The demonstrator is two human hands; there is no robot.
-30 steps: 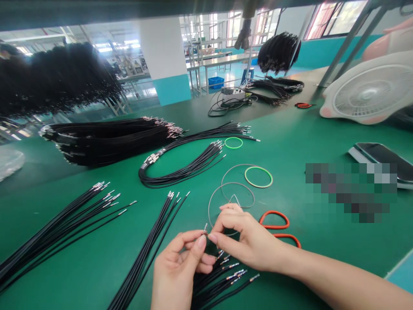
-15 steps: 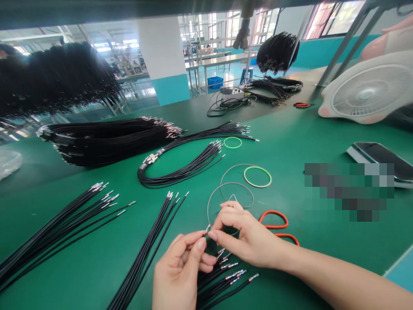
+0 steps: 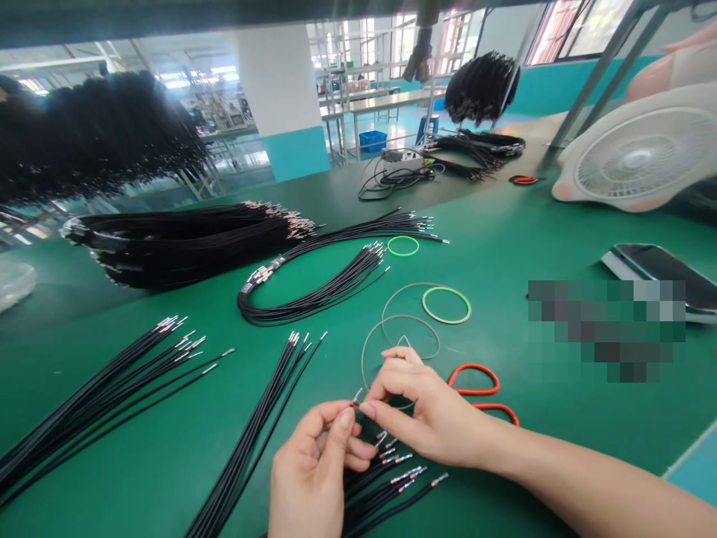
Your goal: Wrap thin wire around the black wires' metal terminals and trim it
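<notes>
Metal cable tip (image 3: 358,394), upright and slightly tilted, above the near part of the green worktop (image 3: 504,261), whose near edge is out of view. The thumb and forefinger of my left hand (image 3: 314,463) pinch just below it, presumably to steady so slender a piece while leaving its end exposed; my other left fingers curl beneath. My right hand (image 3: 417,403) meets it from the side, thumb and forefinger brought close together beside the tip; whether they grip anything I cannot tell. Below my hands, a cable bundle (image 3: 378,497) points its tips toward the right edge, probably to keep each within easy reach. A thin grey wire (image 3: 413,317) loops just beyond my right hand, near a green ring (image 3: 424,304); orange handles (image 3: 475,392) lie partly behind my right forearm, seemingly convenient to that hand. To my left, a second bundle (image 3: 255,430) and a third (image 3: 106,411) lie apart, apparently to keep batches separate. A bent bundle (image 3: 336,288) and a large coil (image 3: 190,246) lie toward the far edge, leaving working room nearer me.
</notes>
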